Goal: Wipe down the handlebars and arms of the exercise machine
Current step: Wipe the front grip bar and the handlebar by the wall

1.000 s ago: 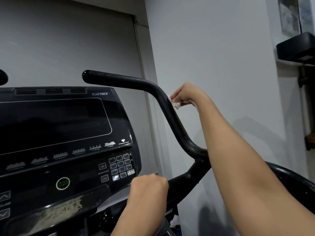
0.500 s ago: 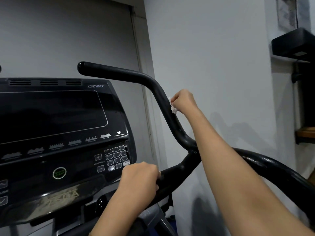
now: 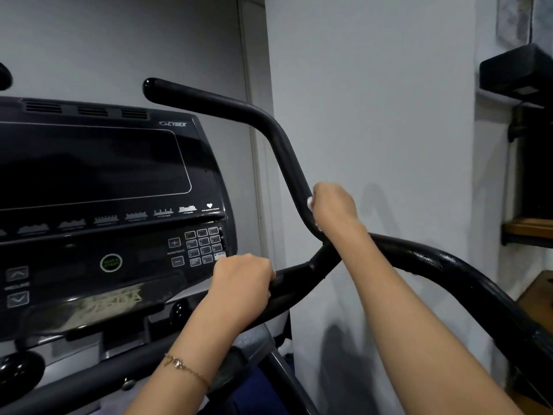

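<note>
The black handlebar rises from a joint at mid-right, slopes up and to the left, then bends into a near-level grip that ends in a rounded cap above the console. The right hand is closed around the lower part of that sloping stretch, just above the joint, and a scrap of white wipe shows at the edge of the fist, pressed against the bar. From the same joint a thicker black arm curves out to the right and down toward the near right corner; its paint looks scuffed and glossy. A short black bar runs from the joint down to the left, and the left hand is wrapped tight around it, just below the keypad. A thin gold bracelet sits on the left wrist.

To the left stands the black console, with "CYBEX" printed at its upper right corner above a dark, unlit screen. A row of small programme profile icons and a white heart symbol run under the screen. Lower down are a round green-ringed button reading "QUICK START", a number keypad with plus and minus keys labelled "RESISTANCE", and up and down arrow keys at the far left labelled "INCLINE". A worn model label beneath is too blurred to read. Behind is a pale grey wall, and at the far right a dark box sits on a shelf.
</note>
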A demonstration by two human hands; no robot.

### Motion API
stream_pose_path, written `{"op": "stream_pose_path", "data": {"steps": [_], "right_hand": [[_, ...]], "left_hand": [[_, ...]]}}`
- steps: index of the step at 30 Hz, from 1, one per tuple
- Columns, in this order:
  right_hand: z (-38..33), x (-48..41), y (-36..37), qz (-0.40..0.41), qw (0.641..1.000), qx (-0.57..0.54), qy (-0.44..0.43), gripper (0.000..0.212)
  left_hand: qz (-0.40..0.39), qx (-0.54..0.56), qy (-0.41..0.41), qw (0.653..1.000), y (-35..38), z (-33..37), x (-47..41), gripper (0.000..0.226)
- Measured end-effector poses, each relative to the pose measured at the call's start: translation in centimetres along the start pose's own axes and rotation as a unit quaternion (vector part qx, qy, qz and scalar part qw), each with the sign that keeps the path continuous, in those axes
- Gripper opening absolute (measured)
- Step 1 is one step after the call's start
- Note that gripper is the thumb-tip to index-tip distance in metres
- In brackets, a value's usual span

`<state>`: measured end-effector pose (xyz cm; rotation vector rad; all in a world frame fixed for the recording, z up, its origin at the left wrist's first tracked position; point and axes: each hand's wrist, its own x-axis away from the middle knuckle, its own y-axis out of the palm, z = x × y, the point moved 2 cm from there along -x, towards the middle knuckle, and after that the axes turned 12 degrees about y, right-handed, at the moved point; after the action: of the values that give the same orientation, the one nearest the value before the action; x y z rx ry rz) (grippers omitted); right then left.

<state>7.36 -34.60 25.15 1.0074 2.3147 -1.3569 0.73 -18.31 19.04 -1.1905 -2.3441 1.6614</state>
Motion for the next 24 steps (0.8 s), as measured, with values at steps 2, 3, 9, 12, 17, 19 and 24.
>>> {"op": "stream_pose_path", "data": {"steps": [2,3,9,12,17,19,24], "right_hand": [[0.4,-0.1,-0.4,-0.023,0.998,0.053,0.010,0.033],[0.4,0.0,-0.5,-0.014,0.998,0.054,0.005,0.035],[0.5,1.1,-1.9,-0.060,0.982,0.173,-0.039,0.030],[-0.4,0.1,-3.0,-0.121,0.973,0.187,-0.066,0.020],[-7.4,-1.9,-2.9,0.043,0.918,0.262,-0.293,0.019],[-11.0,-3.0,-2.5,0.132,0.821,0.387,-0.399,0.015],[-15.8,-5.6,-0.4,0.189,0.674,0.583,-0.412,0.018]], "left_hand": [[-0.005,-0.010,-0.001,1.000,0.1,0.2,0.0,0.025],[-0.007,-0.012,-0.002,1.000,0.1,0.2,0.0,0.025],[-0.020,0.002,-0.013,1.000,-0.2,0.2,0.3,0.025],[-0.026,-0.010,-0.006,1.000,-0.4,0.4,0.2,0.026],[-0.027,-0.010,0.018,0.999,-0.5,0.7,0.2,0.027],[-0.027,-0.003,0.026,0.999,-0.4,0.6,0.3,0.027],[-0.039,0.013,0.032,0.999,-0.1,0.2,0.2,0.027]]}}
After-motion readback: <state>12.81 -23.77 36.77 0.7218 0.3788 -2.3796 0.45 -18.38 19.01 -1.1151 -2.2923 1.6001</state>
